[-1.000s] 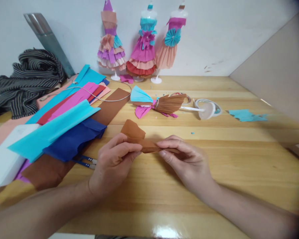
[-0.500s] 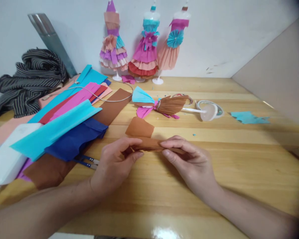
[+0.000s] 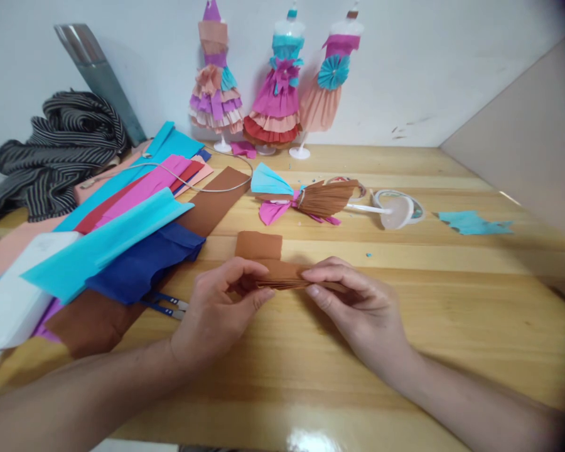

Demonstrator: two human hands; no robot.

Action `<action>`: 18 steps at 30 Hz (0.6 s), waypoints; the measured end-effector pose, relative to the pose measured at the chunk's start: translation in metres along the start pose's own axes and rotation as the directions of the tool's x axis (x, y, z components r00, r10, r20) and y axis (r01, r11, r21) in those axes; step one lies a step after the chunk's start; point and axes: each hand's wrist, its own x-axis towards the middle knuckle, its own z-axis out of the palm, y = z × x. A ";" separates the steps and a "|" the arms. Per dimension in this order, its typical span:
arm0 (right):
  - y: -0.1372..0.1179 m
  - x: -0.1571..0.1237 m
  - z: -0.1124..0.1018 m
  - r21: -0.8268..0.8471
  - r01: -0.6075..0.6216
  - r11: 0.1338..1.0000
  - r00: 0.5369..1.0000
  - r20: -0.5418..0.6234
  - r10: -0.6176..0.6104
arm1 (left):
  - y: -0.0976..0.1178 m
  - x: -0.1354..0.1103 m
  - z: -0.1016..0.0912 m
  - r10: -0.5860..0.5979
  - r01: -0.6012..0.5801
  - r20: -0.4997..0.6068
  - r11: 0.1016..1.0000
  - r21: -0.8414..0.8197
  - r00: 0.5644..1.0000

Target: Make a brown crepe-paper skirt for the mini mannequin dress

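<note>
A strip of brown crepe paper point(image 3: 270, 257) lies on the wooden table point(image 3: 452, 301), pleated into a thin stack at its near end, with a flat unfolded flap behind. My left hand point(image 3: 219, 307) pinches the left end of the pleated stack between thumb and fingers. My right hand point(image 3: 353, 301) pinches the right end, fingers closed over it. Both hands rest low on the table near its middle.
Sheets of cyan, blue, pink, red and brown paper point(image 3: 122, 232) spread at the left over blue-handled scissors point(image 3: 164, 303). A white box point(image 3: 14, 295) and striped cloth point(image 3: 56, 147) sit further left. Three paper-dressed mannequins point(image 3: 275, 88) stand at the back; a pleated brown fan point(image 3: 324, 198), a tape roll point(image 3: 398, 207) and a cyan scrap point(image 3: 473, 221) lie beyond.
The free flap of the brown paper has dropped from a raised, curled position to lie flat on the table. My hands have stayed at the pleated stack.
</note>
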 end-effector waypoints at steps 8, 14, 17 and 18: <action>0.000 -0.001 0.000 0.014 -0.026 1.000 1.000 -0.003 0.026 | 0.000 0.001 -0.004 0.101 -0.107 0.040 0.975 0.196 0.994; 0.000 -0.001 -0.001 0.014 -0.035 0.999 0.999 -0.020 0.035 | -0.003 0.001 -0.001 0.082 -0.085 0.035 0.991 0.108 0.996; -0.002 -0.001 -0.001 -0.002 -0.043 0.999 0.999 -0.022 0.043 | -0.004 0.001 -0.002 0.089 -0.094 0.044 0.986 0.141 0.995; -0.002 -0.001 -0.001 -0.002 -0.055 0.998 0.998 -0.021 0.055 | -0.004 0.001 -0.002 0.097 -0.102 0.039 0.982 0.157 0.995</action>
